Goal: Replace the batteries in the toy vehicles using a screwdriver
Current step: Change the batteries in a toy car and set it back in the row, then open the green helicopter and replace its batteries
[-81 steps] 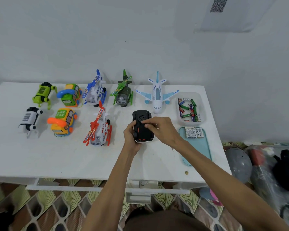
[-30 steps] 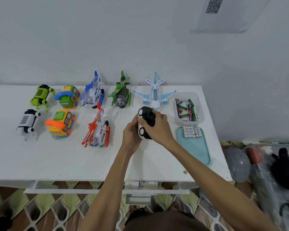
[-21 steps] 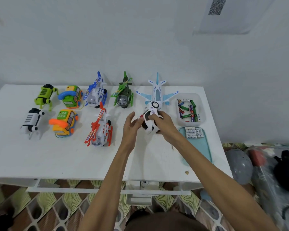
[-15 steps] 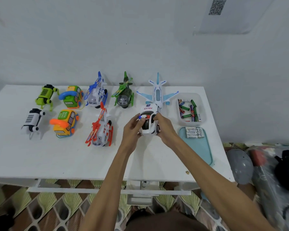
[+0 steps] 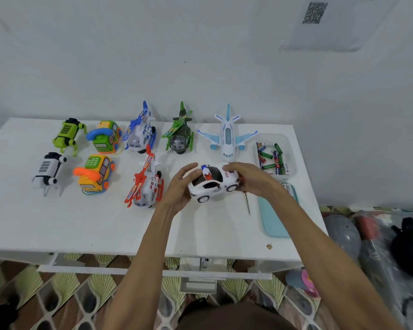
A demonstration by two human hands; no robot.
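- While both hands hold it, the car (image 5: 212, 184), a white police toy, sits roof-up in the head view, over the table (image 5: 57, 222) between the red helicopter (image 5: 146, 184) and the tray (image 5: 272, 220). Whether its wheels touch the table cannot be told.
- The left hand (image 5: 180, 186) cups the rear end, with its fingers curled over the back of the roof and its thumb low on the near side.
- The right hand (image 5: 250, 178) wraps the bonnet end, with its fingers bent over the top.
- A screwdriver (image 5: 247, 203) lies on the table just beside the car. Its shaft points towards the person and its red handle is tucked under the right hand; whether that hand touches it cannot be told.
- Handling, as a judgement: the car looks like a hollow moulded-plastic shell, so it is likely light and stiff.
- Its glossy shell is probably a little slippery.
- The roof light bar and the wheels seem the weakest parts, so they make poor holds.
- The best hold is likely across the body at both ends, as now, or around the flanks between the wheels.
- The battery hatch is presumably underneath and is not visible here.
- Loose batteries lie in the tub (image 5: 272, 156) beyond the tray, near the right hand.
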